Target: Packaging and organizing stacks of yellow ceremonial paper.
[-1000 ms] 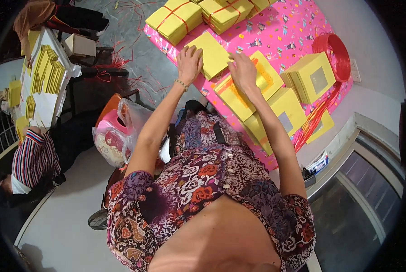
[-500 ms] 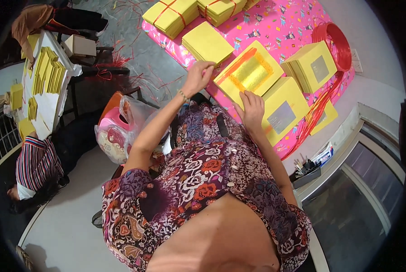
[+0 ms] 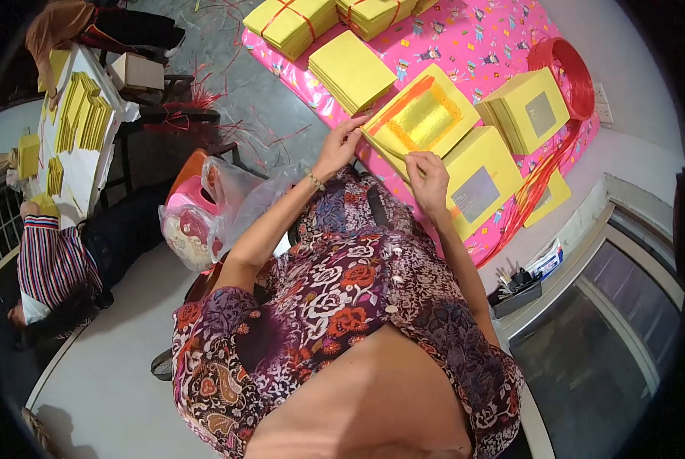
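In front of me on the pink table lies a stack of yellow paper sheets; its top sheet (image 3: 434,115) bears a gold square framed in orange. With closed fingertips my right hand (image 3: 428,181) pinches this sheet's near edge, which curls up slightly off the stack. At the left corner my left hand (image 3: 338,150) has its fingers closed against the sheet edge. Just beyond it sits a plain yellow paper stack (image 3: 351,70). On the right are a stack with a grey square (image 3: 476,195) and another thick yellow stack (image 3: 541,115).
Bundles tied with red string (image 3: 289,27) stand at the far side of the pink tablecloth (image 3: 503,30). A red coil (image 3: 560,69) and loose red strands (image 3: 537,180) lie to the right. Plastic bags (image 3: 193,229) sit at my left. Two people work at a white table (image 3: 78,180).
My right hand has closed on the top sheet's near edge and curled it up a little. My left hand has shifted slightly nearer to me, at the sheet's corner.
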The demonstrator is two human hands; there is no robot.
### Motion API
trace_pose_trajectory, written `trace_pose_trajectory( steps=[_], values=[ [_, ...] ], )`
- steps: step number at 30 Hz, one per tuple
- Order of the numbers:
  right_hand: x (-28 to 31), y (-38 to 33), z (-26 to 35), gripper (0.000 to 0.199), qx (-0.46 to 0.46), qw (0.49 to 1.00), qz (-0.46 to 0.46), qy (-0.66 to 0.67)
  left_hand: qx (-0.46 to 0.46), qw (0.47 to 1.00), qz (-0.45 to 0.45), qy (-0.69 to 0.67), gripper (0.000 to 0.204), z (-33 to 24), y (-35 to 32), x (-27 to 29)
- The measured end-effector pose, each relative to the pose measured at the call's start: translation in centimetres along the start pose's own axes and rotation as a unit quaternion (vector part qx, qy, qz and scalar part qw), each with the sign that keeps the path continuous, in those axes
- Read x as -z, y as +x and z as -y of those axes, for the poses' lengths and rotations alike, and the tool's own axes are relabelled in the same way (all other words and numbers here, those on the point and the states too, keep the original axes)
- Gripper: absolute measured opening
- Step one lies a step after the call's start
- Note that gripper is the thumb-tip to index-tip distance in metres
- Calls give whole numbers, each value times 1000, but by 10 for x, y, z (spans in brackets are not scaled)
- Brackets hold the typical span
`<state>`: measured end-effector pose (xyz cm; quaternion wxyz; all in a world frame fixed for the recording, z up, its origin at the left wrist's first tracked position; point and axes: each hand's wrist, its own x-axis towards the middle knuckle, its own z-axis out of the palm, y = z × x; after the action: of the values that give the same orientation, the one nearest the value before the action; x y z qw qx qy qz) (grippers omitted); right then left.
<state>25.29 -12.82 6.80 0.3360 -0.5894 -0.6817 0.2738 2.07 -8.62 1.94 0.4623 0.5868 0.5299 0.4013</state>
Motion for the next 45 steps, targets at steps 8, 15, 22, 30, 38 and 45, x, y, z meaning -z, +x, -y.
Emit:
trace_pose_trajectory(
  steps=[8,15,22,30,38,45],
  values=[
    [2,5,-9,20,-132,981,27,136,33,999,0,-13,52,-19,-5,-6],
    [-1,8,-15,21,-141,980,32,139,29,1000,5,7,56,-12,3,-7],
    [-2,10,-17,21,-134,981,36,139,25,1000,12,7,55,-13,4,-6],
    [-2,11,-17,21,-153,975,37,154,28,1000,12,-4,54,-12,4,-5],
    [0,14,-10,22,-178,973,40,144,13,1000,2,8,54,-5,2,-6],
    [2,13,-14,24,-195,967,66,148,17,1000,0,-19,53,-9,2,-7]
  ],
)
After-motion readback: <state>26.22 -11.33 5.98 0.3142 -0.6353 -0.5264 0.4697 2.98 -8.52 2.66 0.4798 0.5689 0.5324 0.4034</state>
